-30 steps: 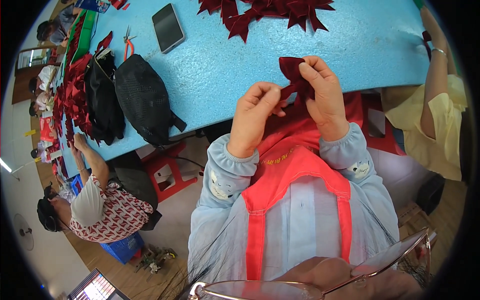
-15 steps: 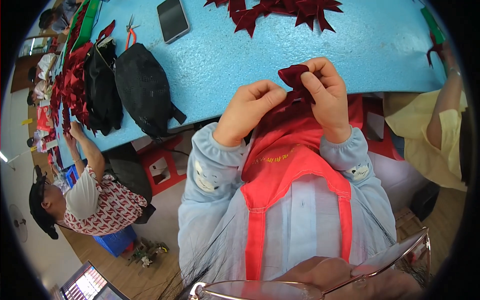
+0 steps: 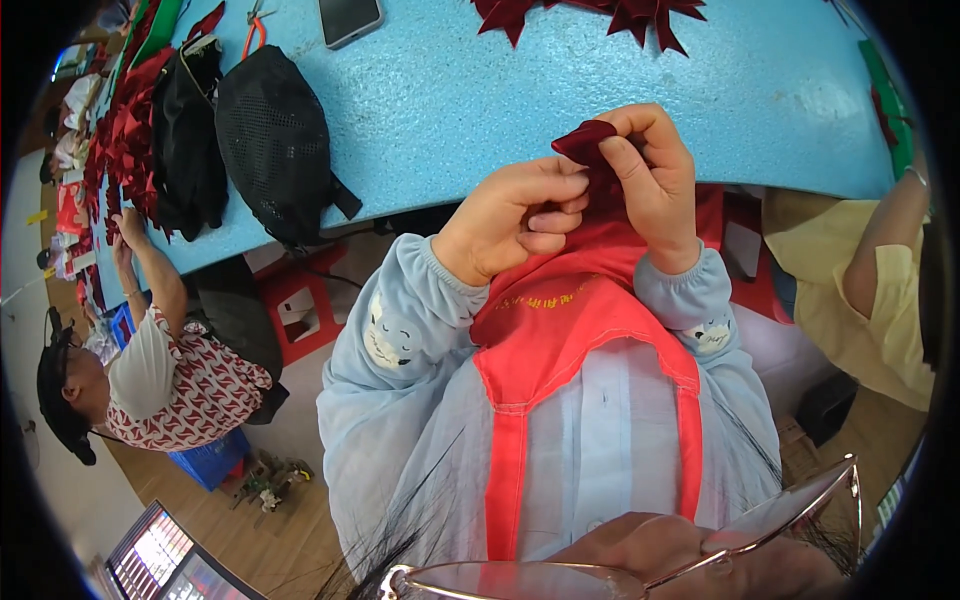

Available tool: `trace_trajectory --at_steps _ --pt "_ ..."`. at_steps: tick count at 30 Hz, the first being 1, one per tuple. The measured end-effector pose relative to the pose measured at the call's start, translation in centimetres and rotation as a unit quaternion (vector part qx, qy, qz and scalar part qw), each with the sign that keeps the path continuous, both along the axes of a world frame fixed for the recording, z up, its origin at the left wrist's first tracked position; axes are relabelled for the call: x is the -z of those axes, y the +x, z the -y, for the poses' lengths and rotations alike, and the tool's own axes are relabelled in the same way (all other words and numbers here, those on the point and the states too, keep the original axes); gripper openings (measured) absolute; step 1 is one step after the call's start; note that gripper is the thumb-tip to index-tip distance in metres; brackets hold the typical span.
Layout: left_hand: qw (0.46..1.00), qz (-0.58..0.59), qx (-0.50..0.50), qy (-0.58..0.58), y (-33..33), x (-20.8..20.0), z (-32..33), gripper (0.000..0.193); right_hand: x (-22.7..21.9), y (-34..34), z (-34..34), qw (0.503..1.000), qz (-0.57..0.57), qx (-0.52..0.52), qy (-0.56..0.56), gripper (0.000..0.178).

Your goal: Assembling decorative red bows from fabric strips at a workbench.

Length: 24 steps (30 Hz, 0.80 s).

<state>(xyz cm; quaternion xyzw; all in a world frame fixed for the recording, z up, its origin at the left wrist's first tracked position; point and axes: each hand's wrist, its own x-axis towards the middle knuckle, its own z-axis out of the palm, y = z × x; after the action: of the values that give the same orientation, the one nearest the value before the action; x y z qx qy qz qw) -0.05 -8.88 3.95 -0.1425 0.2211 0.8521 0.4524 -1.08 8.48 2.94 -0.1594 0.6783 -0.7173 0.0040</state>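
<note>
A dark red velvet ribbon bow [image 3: 584, 142] is pinched between the thumb and forefinger of my right hand [image 3: 658, 178], just off the table's near edge. One looped end points left, and more of the ribbon hangs below between my hands. My left hand [image 3: 518, 218] is closed beside it, thumb against curled forefinger, the other fingers folded in. Whatever its fingertips grip, if anything, is too small to make out. Beyond my hands, several dark red ribbon bows [image 3: 640, 18] with notched tails lie on the blue table [image 3: 430, 110].
Two black bags [image 3: 275, 140] lie on the table at left, beside a heap of red bows [image 3: 135, 130]. Orange-handled pliers [image 3: 255, 32] and a phone [image 3: 350, 20] are farther back. Co-workers sit at left [image 3: 190, 390] and right [image 3: 850, 260]; a green tray [image 3: 888, 105] is at right.
My left hand has curled its fingers tighter and turned, its fingertips apart from the ribbon they were touching. My right hand keeps its pinch. The whole view has shifted slightly.
</note>
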Motion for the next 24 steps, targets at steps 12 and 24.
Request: trace_trajectory --at_steps 12,24 --pt "0.923 -0.256 -0.139 -0.253 1.6 0.6 -0.8 0.013 1.2 0.4 2.0 0.984 0.090 0.112 -0.104 0.007" --pt "0.775 -0.447 -0.105 -0.435 1.9 0.0 -0.1 0.018 0.1 0.7 2.1 0.993 0.084 0.082 -0.033 0.005"
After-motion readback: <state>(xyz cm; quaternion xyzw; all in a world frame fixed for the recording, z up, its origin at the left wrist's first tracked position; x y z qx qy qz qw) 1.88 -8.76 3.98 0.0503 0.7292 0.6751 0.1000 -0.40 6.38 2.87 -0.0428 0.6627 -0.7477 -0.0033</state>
